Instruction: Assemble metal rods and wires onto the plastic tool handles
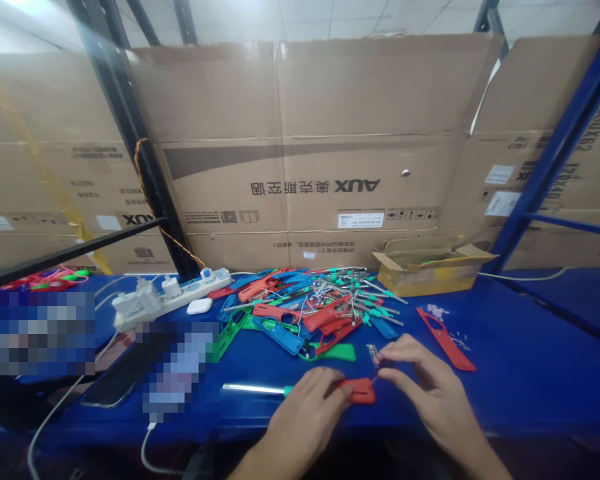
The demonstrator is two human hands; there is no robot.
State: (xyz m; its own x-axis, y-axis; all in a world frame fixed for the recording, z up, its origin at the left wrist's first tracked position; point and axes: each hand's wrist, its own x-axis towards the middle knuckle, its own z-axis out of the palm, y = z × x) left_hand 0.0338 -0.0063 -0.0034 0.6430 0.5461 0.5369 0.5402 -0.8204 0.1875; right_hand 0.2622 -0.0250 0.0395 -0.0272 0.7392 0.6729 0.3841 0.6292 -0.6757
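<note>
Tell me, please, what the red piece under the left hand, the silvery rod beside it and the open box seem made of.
Red piece: probably plastic, smooth; even colour and rounded edges suggest moulding.
Silvery rod: looks like polished metal, from its bright shine; perhaps only coated.
Open box: apparently cardboard, from its thin folded flaps; yellowish, slightly glossy front.

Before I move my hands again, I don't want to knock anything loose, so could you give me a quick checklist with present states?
1. Left hand on the red casing: ok.
2. Small part at the right hand's fingertips: ok.
3. Metal tube apart from the loose pile: ok.
4. Red casing fully in sight: not ok, left hand covers much of it.
5. Small part wired to the casing: cannot tell, too blurred.
</note>
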